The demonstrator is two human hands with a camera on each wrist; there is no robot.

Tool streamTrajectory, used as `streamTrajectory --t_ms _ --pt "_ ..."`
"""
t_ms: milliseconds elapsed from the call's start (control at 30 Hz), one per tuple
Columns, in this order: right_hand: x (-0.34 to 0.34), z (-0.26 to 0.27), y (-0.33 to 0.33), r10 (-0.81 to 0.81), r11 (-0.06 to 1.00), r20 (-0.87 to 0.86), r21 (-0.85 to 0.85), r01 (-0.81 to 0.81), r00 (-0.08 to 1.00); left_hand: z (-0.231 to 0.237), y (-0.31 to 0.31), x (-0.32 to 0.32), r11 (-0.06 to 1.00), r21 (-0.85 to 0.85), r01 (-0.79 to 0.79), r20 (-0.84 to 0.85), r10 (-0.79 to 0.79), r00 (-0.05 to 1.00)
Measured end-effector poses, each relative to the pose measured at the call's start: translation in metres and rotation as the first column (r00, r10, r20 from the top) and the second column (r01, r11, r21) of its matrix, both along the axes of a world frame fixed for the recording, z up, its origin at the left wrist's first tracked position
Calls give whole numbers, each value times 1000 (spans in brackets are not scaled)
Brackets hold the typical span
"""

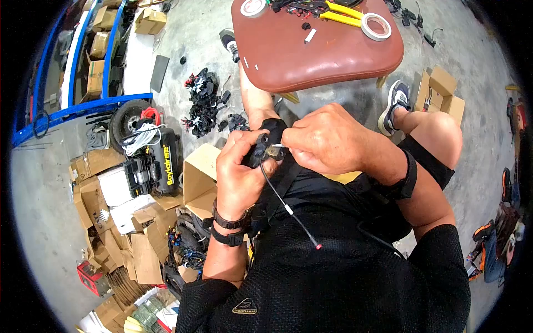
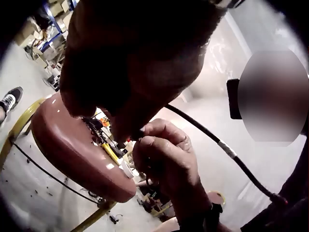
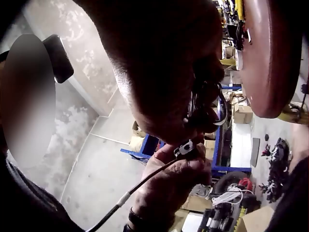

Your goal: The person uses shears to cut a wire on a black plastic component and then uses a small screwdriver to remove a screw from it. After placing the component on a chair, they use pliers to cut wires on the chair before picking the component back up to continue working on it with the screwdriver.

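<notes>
In the head view, the left hand (image 1: 239, 173) grips a small black part (image 1: 257, 152) trailing a cable (image 1: 287, 210) over the lap, just off the near edge of the stool (image 1: 316, 62); the right hand (image 1: 333, 141) pinches a thin pale object (image 1: 281, 146), mostly hidden. Yellow-handled pliers (image 1: 340, 20) lie near the stool's cut-off far edge. Blue shelving (image 1: 115, 45) stands beyond. In the left wrist view, the shadowed left hand covers the part. In the right wrist view, the right hand is dark, its grip unclear.
</notes>
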State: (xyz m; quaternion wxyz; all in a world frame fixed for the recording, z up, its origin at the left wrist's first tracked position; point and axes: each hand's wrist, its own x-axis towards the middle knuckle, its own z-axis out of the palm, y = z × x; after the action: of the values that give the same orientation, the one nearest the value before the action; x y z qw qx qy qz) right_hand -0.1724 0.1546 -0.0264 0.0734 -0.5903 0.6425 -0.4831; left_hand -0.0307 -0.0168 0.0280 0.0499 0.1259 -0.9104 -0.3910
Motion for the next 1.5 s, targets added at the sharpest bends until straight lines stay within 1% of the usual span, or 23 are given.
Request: streamTrajectory --t_ms 133,233,333,433,533,767,867,967,1067,1133,1233,1333,1433,1500 --pt "-1 0 1 3 1000 -4 8 -3 1000 0 -1 -2 997 69 41 50 -45 998" --pt "-2 -1 1 7 1000 9 -10 -7 1000 -1 -1 -1 997 44 69 17 -70 997" --pt "-3 -1 1 1 1000 -4 -14 -1 1000 1 2 -3 994 -72 86 -30 -88 996" --pt "-3 -1 2 4 1000 -19 -10 -4 1000 -2 4 -2 986 -146 74 -83 -87 993" --pt "-3 2 3 -3 1000 -24 -24 2 1000 -1 4 -2 964 -249 98 -128 -133 983" --pt "-1 3 4 -4 1000 -45 -10 3 999 3 6 -2 961 -271 64 -153 -109 982" --pt "3 4 3 3 999 -53 -49 -5 999 7 7 -2 961 -272 46 -157 -92 983" --pt "6 5 3 40 999 -34 -11 -40 999 11 7 -2 957 -286 50 -161 -100 982" --pt "0 4 2 -4 998 -32 -64 2 999 13 6 -3 948 -311 66 -162 -121 979" --pt "3 5 3 -2 995 -48 -97 -3 999 12 2 -2 942 -325 89 -170 -151 974" --pt "3 5 2 -2 993 -54 -115 -4 999 12 2 -1 967 -249 53 -160 -95 983" --pt "3 7 3 -8 995 -66 -97 1 998 11 1 0 968 -245 48 -157 -89 984" --pt "7 5 1 12 996 -57 -88 -17 998 11 -1 -1 959 -269 89 -172 -139 975" --pt "7 4 0 13 995 -46 -95 -17 999 13 3 -2 966 -252 65 -162 -108 981"
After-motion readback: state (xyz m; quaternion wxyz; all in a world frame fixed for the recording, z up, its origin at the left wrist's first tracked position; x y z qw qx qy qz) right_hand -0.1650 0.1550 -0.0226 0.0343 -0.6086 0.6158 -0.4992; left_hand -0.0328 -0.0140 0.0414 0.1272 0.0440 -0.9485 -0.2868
